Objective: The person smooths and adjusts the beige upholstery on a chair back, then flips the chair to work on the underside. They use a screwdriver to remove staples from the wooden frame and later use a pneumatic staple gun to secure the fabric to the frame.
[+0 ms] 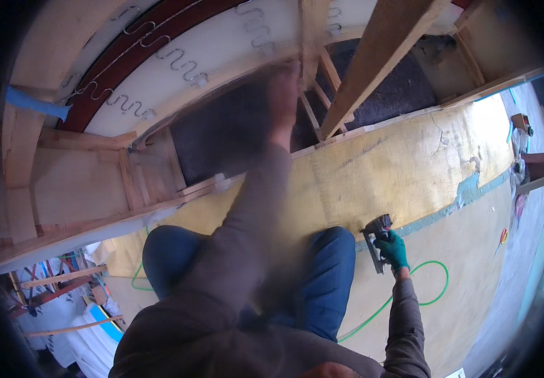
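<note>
My right hand (391, 249), in a green glove, is closed around the handle of a black staple gun (373, 236). The tool is held low beside my right knee, over the yellowish work surface (373, 179). My left hand (283, 88) is stretched far forward to an upright wooden post (311, 44) of a large furniture frame. Motion smears its fingers, so I cannot tell whether they grip the post or only touch it. Zigzag metal springs (184, 66) run across the white curved panel (149, 94) left of that hand.
A thick wooden beam (379, 63) slants across the frame on the right. The frame's lower rail (89, 230) lies before my knees. A green hose (446, 277) loops near my right forearm. Red-handled pliers (504, 237) lie at the right. Timber scraps (64, 277) are stacked at the left.
</note>
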The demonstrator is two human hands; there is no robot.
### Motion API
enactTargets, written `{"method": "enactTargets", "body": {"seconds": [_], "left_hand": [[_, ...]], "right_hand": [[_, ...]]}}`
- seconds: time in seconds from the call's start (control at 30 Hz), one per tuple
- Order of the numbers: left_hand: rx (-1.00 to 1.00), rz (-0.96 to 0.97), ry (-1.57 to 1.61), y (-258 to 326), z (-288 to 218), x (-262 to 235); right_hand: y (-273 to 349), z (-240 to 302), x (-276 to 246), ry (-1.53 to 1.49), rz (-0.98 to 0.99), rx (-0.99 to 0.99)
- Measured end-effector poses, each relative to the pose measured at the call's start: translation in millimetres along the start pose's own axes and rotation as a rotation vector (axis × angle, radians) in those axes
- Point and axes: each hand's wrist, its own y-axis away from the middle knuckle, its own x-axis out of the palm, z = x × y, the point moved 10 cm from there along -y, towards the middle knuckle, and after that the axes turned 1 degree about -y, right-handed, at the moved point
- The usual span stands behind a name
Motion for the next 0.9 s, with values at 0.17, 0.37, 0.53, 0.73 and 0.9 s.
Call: {"method": "enactTargets", "body": {"seconds": [0.17, 0.37, 0.53, 0.73, 0.9], "left_hand": [[-0.121, 0.002, 0.212, -27, 17, 8], [0.295, 0.060, -0.884, -46, 30, 6], [-0.083, 0.218, 0.094, -62, 71, 4], [-0.386, 0.309, 0.048, -80, 77, 9], [-0.396, 0.378, -0.016, -113, 97, 22]], "right_hand": [[-17, 3, -4, -0.353, -0.002, 0.034], [-11, -45, -28, -0.191, -0.340, -0.133], [73, -155, -14, 0.166, -0.512, 0.170], [236, -286, 107, -0.150, -0.420, 0.386], [356, -367, 245, -0.366, -0.489, 0.519]]}}
